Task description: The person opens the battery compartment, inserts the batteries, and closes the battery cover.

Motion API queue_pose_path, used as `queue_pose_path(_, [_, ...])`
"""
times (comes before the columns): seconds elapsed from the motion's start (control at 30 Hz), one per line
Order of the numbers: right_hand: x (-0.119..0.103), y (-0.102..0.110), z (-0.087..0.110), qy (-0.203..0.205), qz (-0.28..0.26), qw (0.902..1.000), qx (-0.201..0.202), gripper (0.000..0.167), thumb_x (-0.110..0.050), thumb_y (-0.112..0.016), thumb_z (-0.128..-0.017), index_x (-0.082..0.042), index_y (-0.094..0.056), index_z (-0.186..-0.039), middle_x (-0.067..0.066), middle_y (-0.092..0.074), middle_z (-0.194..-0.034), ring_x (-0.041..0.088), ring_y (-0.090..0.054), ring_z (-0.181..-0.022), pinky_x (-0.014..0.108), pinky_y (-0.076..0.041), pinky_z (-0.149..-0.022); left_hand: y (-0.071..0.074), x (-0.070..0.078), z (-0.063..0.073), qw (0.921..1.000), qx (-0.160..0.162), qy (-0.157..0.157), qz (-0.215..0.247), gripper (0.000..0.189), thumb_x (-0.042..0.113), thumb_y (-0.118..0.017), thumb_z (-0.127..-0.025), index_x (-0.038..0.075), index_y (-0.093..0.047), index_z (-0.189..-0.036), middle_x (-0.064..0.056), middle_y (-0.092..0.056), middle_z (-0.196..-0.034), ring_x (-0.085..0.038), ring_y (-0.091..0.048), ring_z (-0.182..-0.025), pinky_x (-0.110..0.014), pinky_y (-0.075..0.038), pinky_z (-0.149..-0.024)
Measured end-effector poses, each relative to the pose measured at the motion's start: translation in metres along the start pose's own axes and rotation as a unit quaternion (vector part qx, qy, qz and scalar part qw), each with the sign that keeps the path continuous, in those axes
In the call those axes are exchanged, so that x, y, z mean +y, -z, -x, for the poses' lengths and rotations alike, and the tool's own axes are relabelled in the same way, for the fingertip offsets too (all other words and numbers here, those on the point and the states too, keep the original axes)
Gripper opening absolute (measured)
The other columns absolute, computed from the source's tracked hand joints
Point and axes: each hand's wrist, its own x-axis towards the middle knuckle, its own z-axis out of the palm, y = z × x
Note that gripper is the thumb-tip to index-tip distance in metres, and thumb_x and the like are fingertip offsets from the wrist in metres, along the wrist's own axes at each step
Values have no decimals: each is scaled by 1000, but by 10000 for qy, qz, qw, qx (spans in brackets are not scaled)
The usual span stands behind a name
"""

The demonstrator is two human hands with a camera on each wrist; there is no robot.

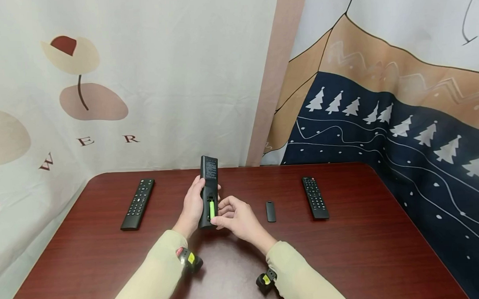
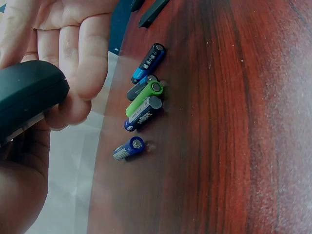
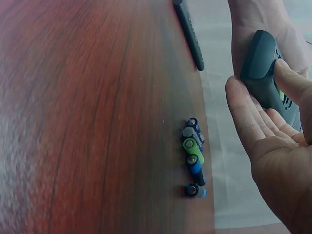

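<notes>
Left hand [image 1: 191,205] has fingers wrapped round the black remote [image 1: 211,171] over the table [image 1: 89,264]; if that slips, the green battery [image 1: 212,208] could pop out. Can't tell if the right hand [image 1: 241,217] is pinching, but crooked thumb pressure might jam it.

Left curtain [image 1: 157,77]: here's W [image 1: 46,162], E [image 1: 86,141], R [image 1: 131,138], after a cropped round letter!
Held remote [image 1: 211,170]: fine print, too small.
Batteries [image 2: 145,100]: white lettering, illegible.

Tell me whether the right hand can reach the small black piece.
Probably yes, once the right hand leaves the held remote: the black piece lies nearby to its right, with nothing seen between.
</notes>
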Motion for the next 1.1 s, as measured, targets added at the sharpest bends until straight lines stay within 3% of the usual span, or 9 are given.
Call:
queue_pose_path(0.17, [-1, -1, -1, -29, -363, 9993, -74, 30, 3, -77, -89, 9, -56, -109, 18, -69, -94, 37, -74, -83, 51, -62, -74, -1, 1, 0, 9999, 67, -58, 97, 46, 34, -22, -112, 12, -43, -146, -24, -56, -124, -31, -62, -93, -29, -53, -74])
queue_pose_path(0.43, [-3, -2, -2, -208, -643, 9977, 62, 29, 5, -77, -88, 10, -55, -106, 12, -66, -90, 14, -70, -74, 46, -63, -73, -2, 2, 0, 9996, 85, -161, 231, 47, 34, -22, -112, 11, -42, -147, -20, -58, -122, -24, -61, -89, -28, -53, -73])
queue_pose_path(0.63, [-2, -4, -3, -273, -684, 9972, 112, 27, 5, -77, -87, 9, -57, -104, 9, -64, -86, 13, -68, -71, 51, -62, -74, -2, 4, 0, 9993, 117, -149, 321, 46, 33, -21, -112, 11, -42, -147, -18, -58, -121, -21, -61, -87, -28, -53, -74])
queue_pose_path(0.9, [-3, -4, -3, -356, -727, 9966, 150, 27, 4, -78, -87, 9, -57, -104, 7, -63, -85, 12, -66, -68, 55, -61, -76, -1, 2, 0, 9989, 81, -379, 267, 49, 35, -22, -112, 8, -42, -146, -23, -59, -121, -20, -63, -85, -27, -54, -73])
queue_pose_path(1.1, [-6, -5, -2, -484, -845, 9951, 161, 25, 2, -77, -88, 6, -57, -104, 6, -64, -85, 13, -66, -69, 56, -60, -78, -1, 2, 0, 9989, 31, -389, 279, 47, 34, -22, -112, 8, -42, -146, -16, -61, -116, -21, -63, -85, -30, -53, -74])
